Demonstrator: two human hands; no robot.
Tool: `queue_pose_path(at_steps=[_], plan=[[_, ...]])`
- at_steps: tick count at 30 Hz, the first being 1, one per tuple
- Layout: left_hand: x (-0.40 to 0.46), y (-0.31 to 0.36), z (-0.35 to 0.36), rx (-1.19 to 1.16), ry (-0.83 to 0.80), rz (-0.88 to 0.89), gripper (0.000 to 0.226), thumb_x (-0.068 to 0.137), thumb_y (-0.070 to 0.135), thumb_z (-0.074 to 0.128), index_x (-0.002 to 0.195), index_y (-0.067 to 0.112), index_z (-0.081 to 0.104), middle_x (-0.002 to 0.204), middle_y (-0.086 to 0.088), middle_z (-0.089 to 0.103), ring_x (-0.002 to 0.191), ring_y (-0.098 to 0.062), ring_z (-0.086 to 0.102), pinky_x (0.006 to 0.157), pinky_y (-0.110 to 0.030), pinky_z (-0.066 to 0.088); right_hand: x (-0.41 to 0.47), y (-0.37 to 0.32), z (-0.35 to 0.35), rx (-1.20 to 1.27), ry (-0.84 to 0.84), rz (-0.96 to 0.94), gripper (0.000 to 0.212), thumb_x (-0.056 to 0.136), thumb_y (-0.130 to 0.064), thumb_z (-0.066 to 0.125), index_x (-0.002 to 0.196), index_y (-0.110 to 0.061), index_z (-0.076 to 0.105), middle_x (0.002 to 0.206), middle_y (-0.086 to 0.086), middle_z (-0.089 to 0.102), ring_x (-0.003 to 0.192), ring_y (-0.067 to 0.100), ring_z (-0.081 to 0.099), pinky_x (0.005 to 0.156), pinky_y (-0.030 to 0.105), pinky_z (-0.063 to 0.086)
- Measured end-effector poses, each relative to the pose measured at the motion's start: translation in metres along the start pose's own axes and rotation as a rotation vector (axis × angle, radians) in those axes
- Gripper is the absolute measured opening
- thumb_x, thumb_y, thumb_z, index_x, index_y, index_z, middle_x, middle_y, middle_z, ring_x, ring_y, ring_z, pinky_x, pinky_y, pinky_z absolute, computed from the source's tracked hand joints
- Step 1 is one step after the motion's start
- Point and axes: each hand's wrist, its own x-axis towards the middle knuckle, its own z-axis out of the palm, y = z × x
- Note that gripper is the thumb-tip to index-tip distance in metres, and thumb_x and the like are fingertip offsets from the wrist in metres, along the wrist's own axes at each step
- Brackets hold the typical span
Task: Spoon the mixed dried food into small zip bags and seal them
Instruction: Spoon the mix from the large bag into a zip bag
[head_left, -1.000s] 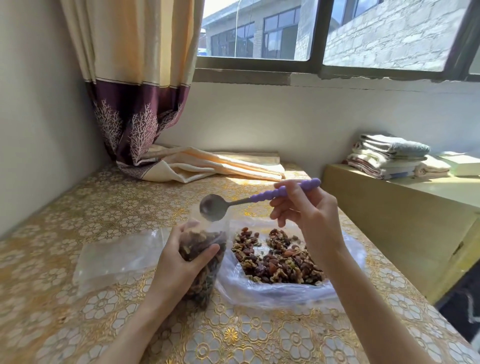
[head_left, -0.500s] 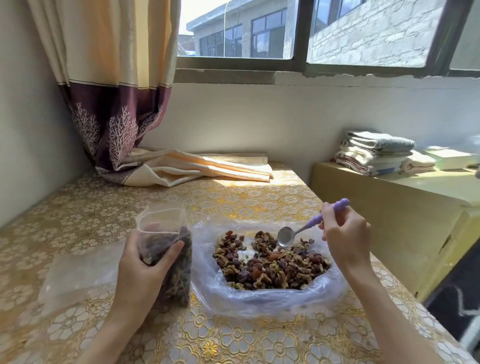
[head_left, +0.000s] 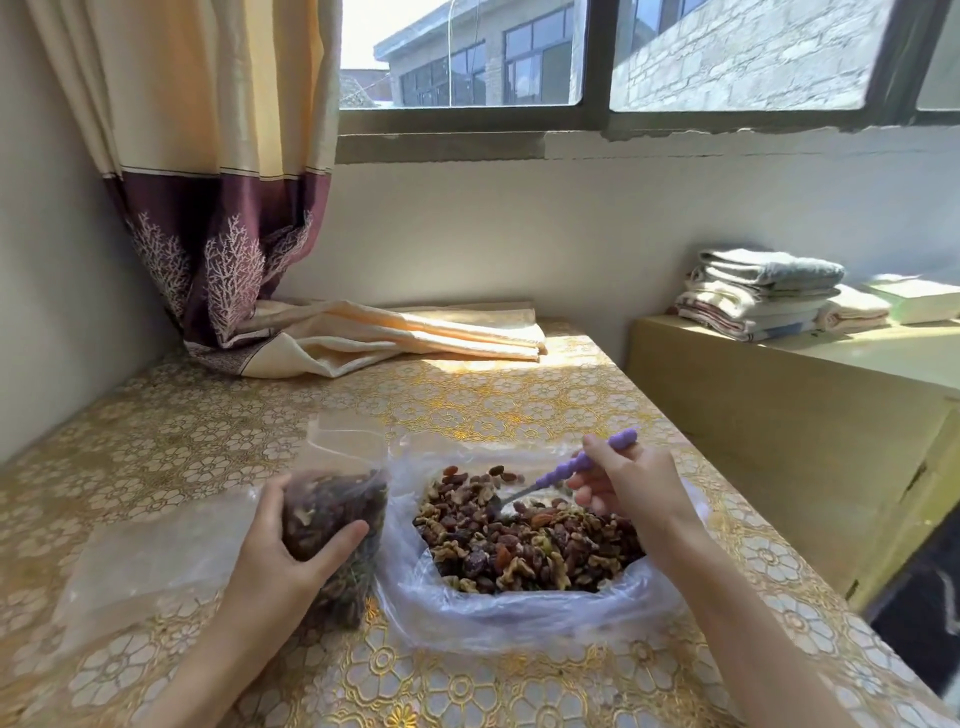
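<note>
Between right fingers (head_left: 587, 486), spoon (head_left: 576, 465) (tilted)

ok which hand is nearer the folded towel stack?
Right. The right hand holds the purple spoon over the food pile, on the side of the towel stack. The left hand grips the small zip bag farther away.

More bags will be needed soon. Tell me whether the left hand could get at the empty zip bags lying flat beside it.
Probably not yet: the left hand grips the filled zip bag. The empty bags lie uncovered just left of it, so once it lets go the way looks free.
</note>
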Motion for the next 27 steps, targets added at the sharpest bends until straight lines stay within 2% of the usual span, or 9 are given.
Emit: queue_pose_path(at_steps=[2, 5, 8, 11, 14, 16, 20, 27], plan=[[-0.001, -0.001, 0.000, 0.028, -0.036, -0.011, 0.050, 0.057, 0.037, 0.072, 0.099, 0.044, 0.046, 0.100, 0.011, 0.061, 0.084, 0.013, 0.059, 0.062, -0.009, 0.046, 0.001, 0.001, 0.003, 0.021, -0.021, 0.015, 0.033, 0.097, -0.013, 0.048, 0.070, 0.000, 0.063, 0.063, 0.011, 0.071, 0.045, 0.010, 0.056, 0.042, 0.017, 0.045], [0.000, -0.002, -0.001, 0.068, -0.085, -0.023, 0.056, 0.057, 0.042, 0.072, 0.103, 0.049, 0.041, 0.103, 0.014, 0.059, 0.090, 0.009, 0.058, 0.070, -0.011, 0.042, 0.001, 0.001, 0.004, 0.061, 0.014, 0.025, 0.035, 0.097, -0.014, 0.048, 0.069, 0.001, 0.064, 0.064, 0.014, 0.071, 0.045, 0.011, 0.056, 0.041, 0.017, 0.045], [-0.001, -0.003, -0.001, 0.112, -0.092, -0.010, 0.060, 0.064, 0.035, 0.077, 0.105, 0.053, 0.037, 0.104, 0.016, 0.057, 0.095, 0.004, 0.056, 0.076, -0.016, 0.042, 0.000, 0.001, 0.006, 0.104, 0.059, 0.031, 0.037, 0.097, -0.014, 0.048, 0.067, 0.002, 0.064, 0.061, 0.014, 0.070, 0.044, 0.011, 0.056, 0.039, 0.017, 0.043], [-0.002, -0.003, 0.000, 0.134, -0.088, 0.013, 0.063, 0.070, 0.025, 0.078, 0.105, 0.054, 0.035, 0.106, 0.019, 0.056, 0.094, 0.008, 0.054, 0.074, -0.011, 0.040, 0.000, -0.002, 0.007, 0.185, 0.114, 0.038, 0.036, 0.097, -0.015, 0.049, 0.067, 0.000, 0.063, 0.058, 0.011, 0.068, 0.043, 0.011, 0.056, 0.038, 0.017, 0.042], [-0.003, -0.003, 0.000, 0.146, -0.089, 0.010, 0.064, 0.071, 0.023, 0.078, 0.102, 0.057, 0.034, 0.103, 0.019, 0.058, 0.090, 0.011, 0.055, 0.070, -0.008, 0.040, -0.001, -0.011, 0.009, 0.241, 0.131, 0.001, 0.035, 0.096, -0.016, 0.050, 0.070, 0.002, 0.064, 0.063, 0.017, 0.068, 0.045, 0.012, 0.057, 0.040, 0.017, 0.043], [-0.003, -0.003, 0.000, 0.150, -0.098, 0.004, 0.065, 0.071, 0.023, 0.078, 0.103, 0.057, 0.034, 0.104, 0.019, 0.058, 0.091, 0.011, 0.056, 0.070, -0.007, 0.041, -0.002, -0.022, 0.013, 0.287, 0.128, -0.042, 0.035, 0.096, -0.015, 0.050, 0.068, 0.000, 0.063, 0.062, 0.014, 0.068, 0.046, 0.012, 0.057, 0.041, 0.016, 0.044], [-0.003, -0.003, 0.000, 0.166, -0.110, -0.001, 0.066, 0.071, 0.025, 0.078, 0.105, 0.057, 0.032, 0.105, 0.018, 0.059, 0.091, 0.008, 0.057, 0.067, -0.005, 0.042, -0.003, -0.043, 0.032, 0.338, 0.089, -0.095, 0.033, 0.096, -0.016, 0.050, 0.070, -0.001, 0.063, 0.059, 0.009, 0.068, 0.047, 0.012, 0.057, 0.042, 0.017, 0.045], [-0.003, -0.005, -0.001, 0.142, -0.119, -0.022, 0.065, 0.072, 0.024, 0.077, 0.104, 0.058, 0.033, 0.106, 0.016, 0.059, 0.093, 0.011, 0.057, 0.067, -0.004, 0.043, -0.008, -0.055, 0.073, 0.271, -0.099, -0.246, 0.030, 0.096, -0.013, 0.050, 0.073, -0.002, 0.065, 0.070, 0.013, 0.072, 0.051, 0.016, 0.059, 0.046, 0.020, 0.049]])
